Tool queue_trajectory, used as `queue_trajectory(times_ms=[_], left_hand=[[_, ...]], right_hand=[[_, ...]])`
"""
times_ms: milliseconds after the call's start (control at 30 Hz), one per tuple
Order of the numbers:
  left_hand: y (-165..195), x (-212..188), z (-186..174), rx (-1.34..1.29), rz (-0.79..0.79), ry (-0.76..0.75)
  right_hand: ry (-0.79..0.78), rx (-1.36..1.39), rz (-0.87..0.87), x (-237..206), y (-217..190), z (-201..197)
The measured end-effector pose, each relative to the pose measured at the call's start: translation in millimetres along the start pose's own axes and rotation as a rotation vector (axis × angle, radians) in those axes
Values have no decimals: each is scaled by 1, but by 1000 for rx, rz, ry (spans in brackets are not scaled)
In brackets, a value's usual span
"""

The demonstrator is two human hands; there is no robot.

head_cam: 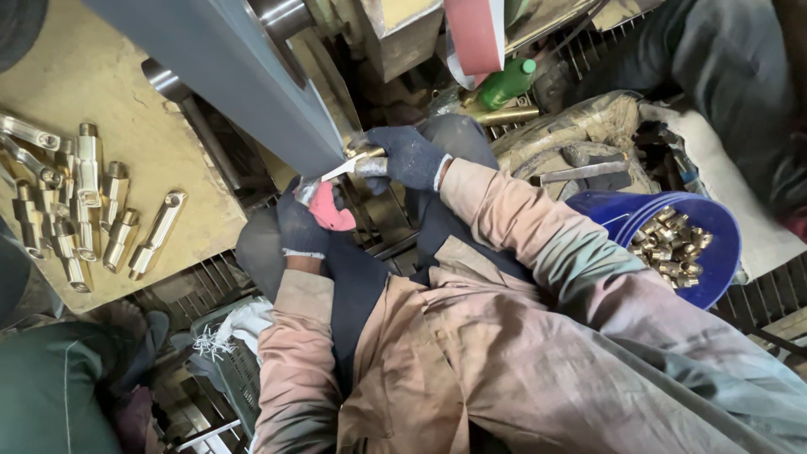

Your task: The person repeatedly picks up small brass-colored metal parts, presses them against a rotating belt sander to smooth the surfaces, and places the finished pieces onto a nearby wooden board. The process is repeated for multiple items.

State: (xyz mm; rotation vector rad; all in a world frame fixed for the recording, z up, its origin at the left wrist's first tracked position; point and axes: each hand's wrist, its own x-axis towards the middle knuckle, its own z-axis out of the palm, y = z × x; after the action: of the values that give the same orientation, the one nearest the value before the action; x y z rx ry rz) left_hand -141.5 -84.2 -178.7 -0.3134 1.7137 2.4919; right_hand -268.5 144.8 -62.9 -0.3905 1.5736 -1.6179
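Your left hand (304, 220), gloved, grips a pink rag (329, 210); your right hand (409, 156) clamps a brass fitting (363, 160) against the grey belt (244, 76). Finished fittings (84, 197) lie on the worktop (92, 76); more fill the blue bucket (714, 261).

The light was soft and a bit dim. The brass parts (92, 202) on the board shone with small bright spots. Dark shadows sat low between the legs. The corners looked bent and stretched. The picture was mostly sharp, only slightly soft.
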Motion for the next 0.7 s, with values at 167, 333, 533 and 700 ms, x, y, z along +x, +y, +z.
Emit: queue_trajectory(times_ms=[167, 333, 533, 700], left_hand=[[1, 12, 10, 517, 113, 11], [7, 20, 19, 835, 193, -17], [3, 35, 21, 811, 405, -208], [1, 15, 23, 1241, 87, -170]], right_hand=[[89, -271, -61, -2, -5, 10], [249, -735, -366, 2, 4, 16], [320, -848, -436, 2, 13, 27], [357, -930, -351, -10, -2, 39]])
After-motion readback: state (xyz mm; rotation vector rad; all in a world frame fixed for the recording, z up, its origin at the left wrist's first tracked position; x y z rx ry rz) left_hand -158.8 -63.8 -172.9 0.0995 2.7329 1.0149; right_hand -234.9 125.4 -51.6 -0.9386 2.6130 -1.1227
